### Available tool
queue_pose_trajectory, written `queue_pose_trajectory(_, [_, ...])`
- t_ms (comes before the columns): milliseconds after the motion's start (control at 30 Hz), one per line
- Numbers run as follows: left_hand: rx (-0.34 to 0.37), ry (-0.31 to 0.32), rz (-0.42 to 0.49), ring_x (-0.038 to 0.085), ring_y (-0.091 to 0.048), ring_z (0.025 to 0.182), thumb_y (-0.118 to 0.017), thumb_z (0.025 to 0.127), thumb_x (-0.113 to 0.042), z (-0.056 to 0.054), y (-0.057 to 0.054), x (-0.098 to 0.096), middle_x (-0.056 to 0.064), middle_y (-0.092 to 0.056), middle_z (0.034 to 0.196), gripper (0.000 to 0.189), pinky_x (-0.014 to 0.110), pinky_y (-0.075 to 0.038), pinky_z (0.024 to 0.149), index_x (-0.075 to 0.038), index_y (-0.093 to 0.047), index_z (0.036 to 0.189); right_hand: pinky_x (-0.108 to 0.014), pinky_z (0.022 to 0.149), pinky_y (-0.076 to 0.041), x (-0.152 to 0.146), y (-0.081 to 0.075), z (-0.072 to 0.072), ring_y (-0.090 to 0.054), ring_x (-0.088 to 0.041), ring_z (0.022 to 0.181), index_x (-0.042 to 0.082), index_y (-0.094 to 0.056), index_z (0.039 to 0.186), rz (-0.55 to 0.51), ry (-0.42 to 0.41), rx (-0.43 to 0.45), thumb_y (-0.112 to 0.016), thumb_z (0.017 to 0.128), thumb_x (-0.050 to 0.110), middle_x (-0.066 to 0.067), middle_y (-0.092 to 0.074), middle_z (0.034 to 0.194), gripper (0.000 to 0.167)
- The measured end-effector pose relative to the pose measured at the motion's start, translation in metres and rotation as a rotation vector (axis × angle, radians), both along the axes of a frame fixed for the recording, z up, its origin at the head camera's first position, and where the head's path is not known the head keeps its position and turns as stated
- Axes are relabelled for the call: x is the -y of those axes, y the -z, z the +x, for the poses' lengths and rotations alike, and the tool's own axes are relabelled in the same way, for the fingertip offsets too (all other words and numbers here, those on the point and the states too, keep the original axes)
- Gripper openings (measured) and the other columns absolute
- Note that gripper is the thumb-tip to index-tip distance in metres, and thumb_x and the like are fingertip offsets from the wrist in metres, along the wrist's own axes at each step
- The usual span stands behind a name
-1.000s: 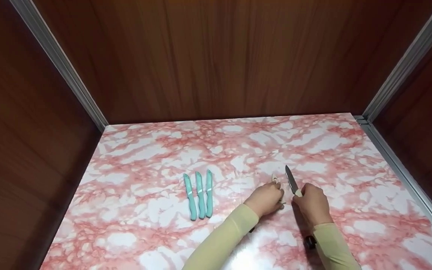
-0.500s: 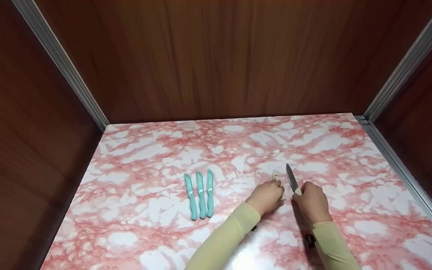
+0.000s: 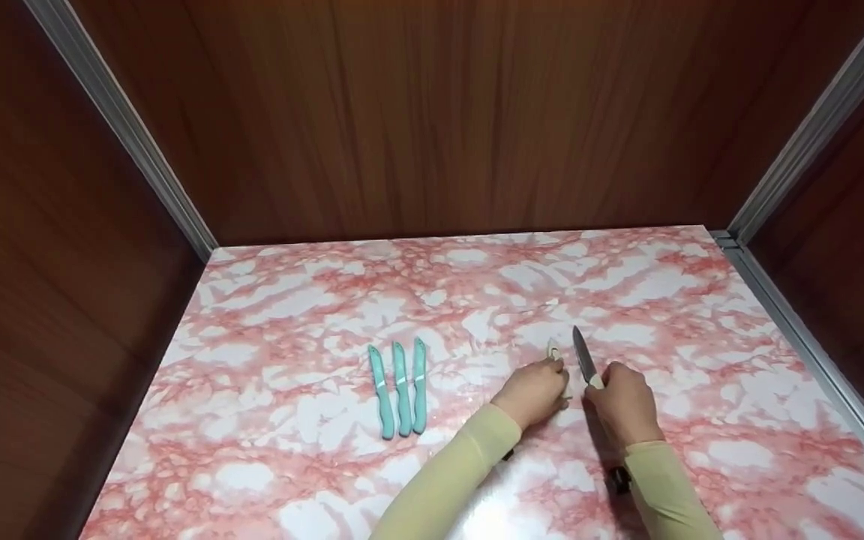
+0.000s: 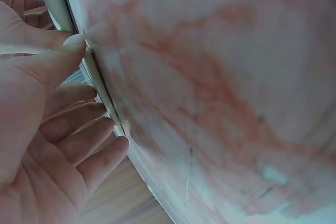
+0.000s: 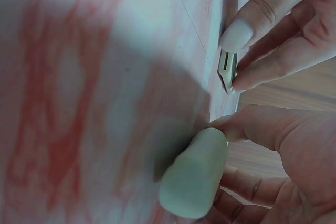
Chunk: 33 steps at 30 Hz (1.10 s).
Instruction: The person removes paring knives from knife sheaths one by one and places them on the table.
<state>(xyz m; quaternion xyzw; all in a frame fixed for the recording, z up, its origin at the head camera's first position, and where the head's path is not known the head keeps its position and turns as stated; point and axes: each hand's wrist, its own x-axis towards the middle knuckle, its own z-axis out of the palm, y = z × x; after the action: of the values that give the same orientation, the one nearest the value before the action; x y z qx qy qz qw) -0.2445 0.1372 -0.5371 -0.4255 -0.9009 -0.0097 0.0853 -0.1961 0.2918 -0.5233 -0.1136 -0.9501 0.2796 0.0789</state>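
Keeping nearly to their places of a second ago, well short of contact, the left hand pinches a pale slotted sheath at the worktop and the right hand grips the knife just beside it, so the work seems paused, blade bare.

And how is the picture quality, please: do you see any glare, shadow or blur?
Head view: white glare on the table near the picture's bottom edge, dark shadow beside the right hand; left wrist view: the table's pattern soft and hazy; right wrist view: a dark shadow on the table beside the pale knife handle.
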Motion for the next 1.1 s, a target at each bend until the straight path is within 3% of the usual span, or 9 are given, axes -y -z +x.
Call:
queue_pose_trajectory(200, [0.0,0.015,0.009,0.012,-0.059,0.092,-0.068,0.086,-0.042,0.0,-0.002,0.001,-0.003,-0.059,0.1,0.029,0.023,-0.049,0.085,-0.016,-0.067,0.099,-0.039,0.049,-0.038,0.0,0.002,0.0,-0.049,-0.026,0.055,0.003,-0.052,0.07,-0.018,0.005,0.009,-0.069,0.073,0.012,-0.008,-0.054,0.062,0.019])
queue_pose_trajectory(567, [-0.008,0.035,0.036,0.013,-0.058,0.096,-0.062,0.09,-0.04,0.002,-0.004,0.003,-0.002,-0.059,0.101,0.03,0.028,-0.048,0.086,-0.016,-0.065,0.109,-0.036,0.048,-0.036,-0.002,-0.001,0.0,-0.046,-0.024,0.053,0.002,-0.051,0.07,0.006,-0.019,0.009,-0.069,0.077,0.017,-0.007,-0.051,0.061,0.024])
queue_pose_trajectory(867, [0.022,-0.004,0.08,0.014,-0.058,0.099,-0.064,0.089,-0.039,0.002,-0.005,0.013,-0.002,-0.059,0.103,0.027,0.03,-0.047,0.088,-0.017,-0.066,0.104,-0.037,0.045,-0.034,0.0,-0.005,0.002,-0.047,-0.025,0.053,0.005,-0.052,0.071,0.025,0.012,0.061,-0.064,0.082,0.024,-0.008,-0.053,0.062,0.025])
queue_pose_trajectory(1100, [0.071,-0.054,0.126,0.015,-0.055,0.111,-0.065,0.089,-0.041,-0.004,-0.005,0.027,0.0,-0.061,0.116,0.039,0.03,-0.042,0.098,-0.014,-0.064,0.117,-0.045,0.049,-0.043,0.003,-0.01,0.002,-0.053,-0.03,0.061,-0.001,-0.059,0.082,0.079,0.029,-0.013,-0.064,0.085,0.025,-0.014,-0.056,0.074,0.027])
